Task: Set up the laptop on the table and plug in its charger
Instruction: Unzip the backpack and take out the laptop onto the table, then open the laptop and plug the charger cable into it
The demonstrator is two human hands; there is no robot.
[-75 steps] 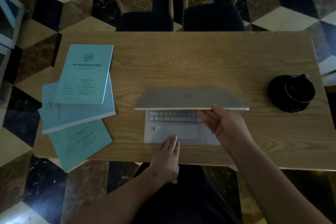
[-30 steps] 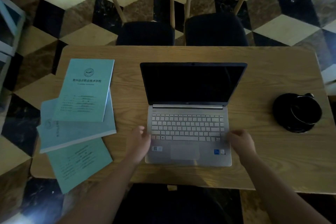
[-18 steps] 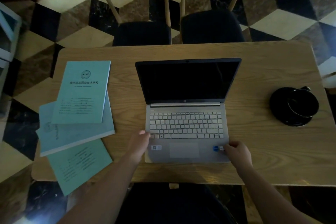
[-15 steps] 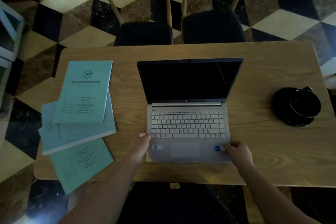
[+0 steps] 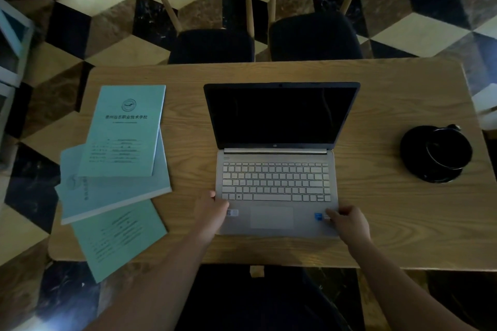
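A silver laptop [image 5: 277, 185] stands open in the middle of the wooden table [image 5: 376, 217], its screen dark. My left hand [image 5: 211, 212] grips the base at its front left corner, thumb on the palm rest beside the keyboard. My right hand [image 5: 348, 223] grips the front right corner, thumb on the palm rest by the blue sticker. A coiled black charger cable [image 5: 437, 153] lies on the table's right side, apart from the laptop.
Three teal booklets [image 5: 118, 164] lie fanned on the table's left, the lowest one overhanging the front edge. Two wooden chairs with dark seats [image 5: 263, 40] stand at the far side. The floor has a cube-pattern tiling.
The lid went from nearly closed to fully open. Both hands moved to the base's front corners, and the laptop has slid slightly toward me since a second ago.
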